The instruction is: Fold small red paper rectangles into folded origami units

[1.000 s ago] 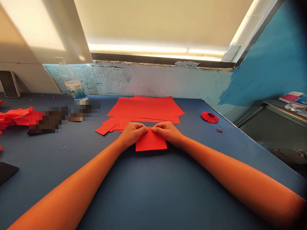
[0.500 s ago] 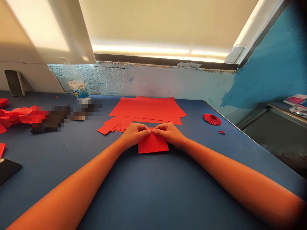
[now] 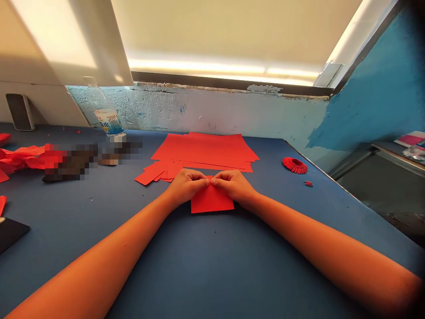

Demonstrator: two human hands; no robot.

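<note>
A small red sheet of paper (image 3: 212, 200) is pinched at its far edge between both hands, its near edge toward me. My left hand (image 3: 186, 185) grips it with thumb and forefinger. Mirroring that, my right hand (image 3: 235, 185) pinches the same edge, and the two thumb tips nearly meet. Just beyond the hands lie small red paper strips (image 3: 154, 172) and a stack of larger red sheets (image 3: 206, 148). The sheet's far corners are hidden behind my fingers.
To the right on the blue table (image 3: 206, 270) sit a ring of folded red paper (image 3: 295, 165) and a small folded red piece (image 3: 308, 184). At left are crumpled red paper (image 3: 26, 158), a plastic bottle (image 3: 108, 117), a phone (image 3: 20, 112) and a dark flat object (image 3: 12, 232).
Both hands keep the same pinch on the red sheet, with barely any movement. The whole view has shifted very slightly.
</note>
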